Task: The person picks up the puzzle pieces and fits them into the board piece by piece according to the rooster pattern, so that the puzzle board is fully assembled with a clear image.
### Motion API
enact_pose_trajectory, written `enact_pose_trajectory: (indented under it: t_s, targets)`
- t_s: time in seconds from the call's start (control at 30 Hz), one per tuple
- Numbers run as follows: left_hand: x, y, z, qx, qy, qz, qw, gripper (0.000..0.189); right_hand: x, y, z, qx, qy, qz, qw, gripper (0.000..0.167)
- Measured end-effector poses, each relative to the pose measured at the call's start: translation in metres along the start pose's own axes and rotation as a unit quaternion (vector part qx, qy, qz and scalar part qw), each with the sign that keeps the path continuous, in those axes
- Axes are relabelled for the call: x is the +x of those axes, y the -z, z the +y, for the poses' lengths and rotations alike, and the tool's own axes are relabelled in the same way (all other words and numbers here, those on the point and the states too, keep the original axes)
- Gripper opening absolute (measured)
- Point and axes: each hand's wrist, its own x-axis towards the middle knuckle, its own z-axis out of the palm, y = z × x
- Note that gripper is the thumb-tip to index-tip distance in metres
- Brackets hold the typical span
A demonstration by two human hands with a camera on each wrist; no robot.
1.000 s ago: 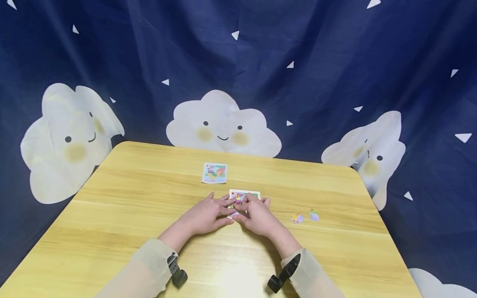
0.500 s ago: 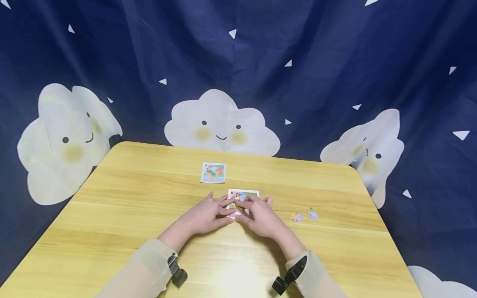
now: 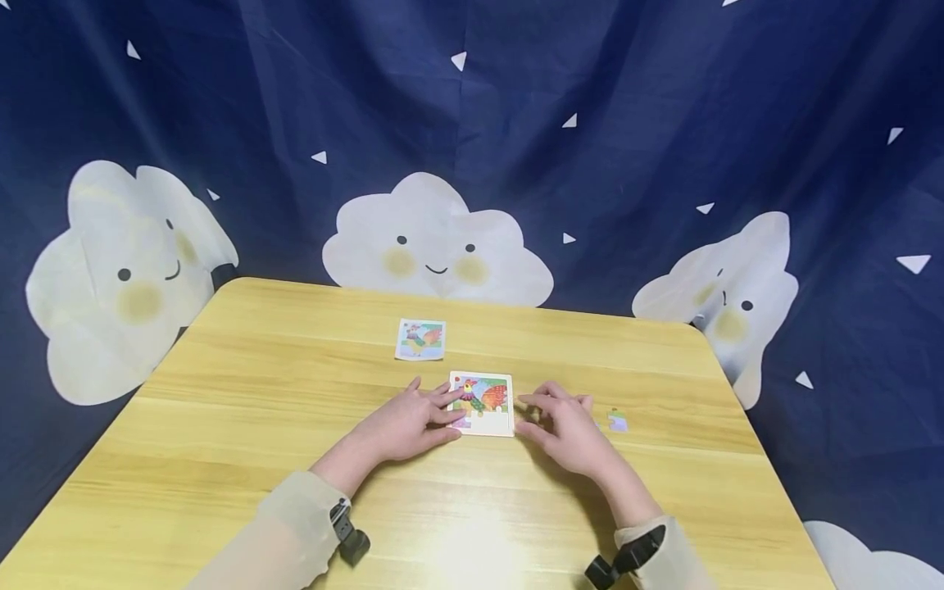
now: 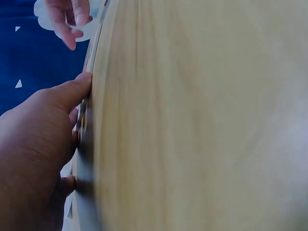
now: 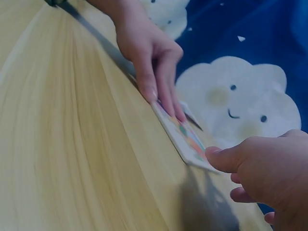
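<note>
A small white-framed jigsaw puzzle (image 3: 492,423) lies on the table, showing a rooster picture with a bare white patch at lower right. My left hand (image 3: 408,422) rests its spread fingertips on the puzzle's left side. Just right of the puzzle, my right hand (image 3: 571,428) hovers with fingers bent loosely and apart; no piece shows between them. In the right wrist view, its thumb (image 5: 222,158) appears beside the puzzle's corner. Beyond the right hand lies a loose jigsaw piece (image 3: 618,421), green and lilac. The left wrist view shows the puzzle only edge-on, under the fingers.
A paper picture card (image 3: 421,340) with the same rooster lies behind the puzzle. The wooden table (image 3: 295,344) ends at a dark blue curtain (image 3: 590,180) with clouds and white triangles. Both wrists wear black camera straps.
My right hand has left the puzzle and moved right, uncovering the rooster and the bare patch. It now hides the nearer loose piece. My left hand stays on the puzzle.
</note>
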Motion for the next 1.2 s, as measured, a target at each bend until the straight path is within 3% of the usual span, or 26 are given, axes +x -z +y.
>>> enact_pose_trajectory:
  t_s: [0.27,0.57,0.8,1.2]
  targets:
    - [0.004,-0.002,0.001,0.008,0.006,-0.01,0.9999,0.046,-0.024,0.026,0.026,-0.01,-0.019,0.023,0.9995,0.048]
    - [0.008,-0.002,0.004,0.012,0.0,-0.014,0.9998,0.046,-0.046,0.044,0.051,-0.013,-0.052,-0.006,0.9985,0.046]
    - [0.009,-0.002,0.005,0.001,0.012,-0.015,0.9998,0.045,-0.049,0.045,0.056,-0.018,-0.068,-0.007,0.9975,0.026]
    - [0.008,-0.006,0.005,-0.004,0.019,-0.004,0.9998,0.045,-0.045,0.043,0.057,-0.015,-0.092,-0.014,0.9956,0.021]
